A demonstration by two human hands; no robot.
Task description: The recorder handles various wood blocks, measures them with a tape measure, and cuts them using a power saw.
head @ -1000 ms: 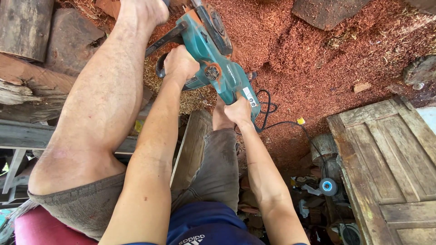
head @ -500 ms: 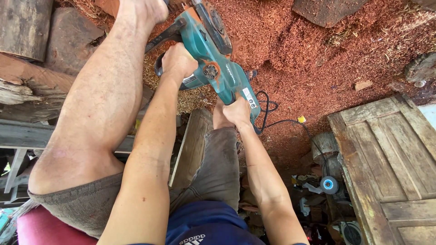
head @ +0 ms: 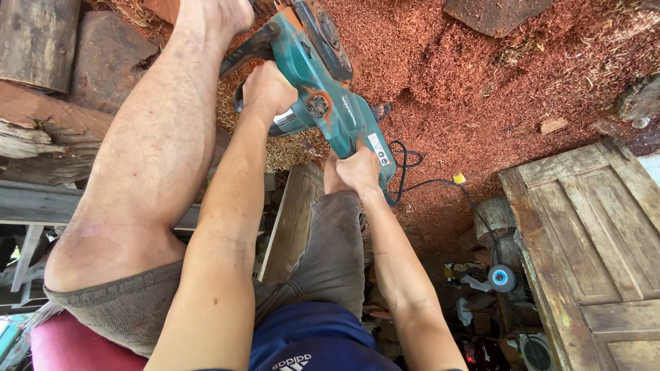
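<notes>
teal chainsaw (head: 323, 103) in both hands' grip

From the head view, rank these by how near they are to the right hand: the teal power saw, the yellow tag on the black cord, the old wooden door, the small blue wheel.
1. Teal power saw: gripped at its rear handle by the right hand.
2. Yellow tag: just to the hand's right, on the black cord.
3. Small blue wheel: lower right, among clutter.
4. Old wooden door: far right; its near edge is too close to the wheel to call.

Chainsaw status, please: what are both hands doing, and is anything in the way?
Left hand gripping front handle, right hand on rear grip. Teal electric chainsaw pointed down at sawdust. Black cord trails beside; bare left leg close.
</notes>
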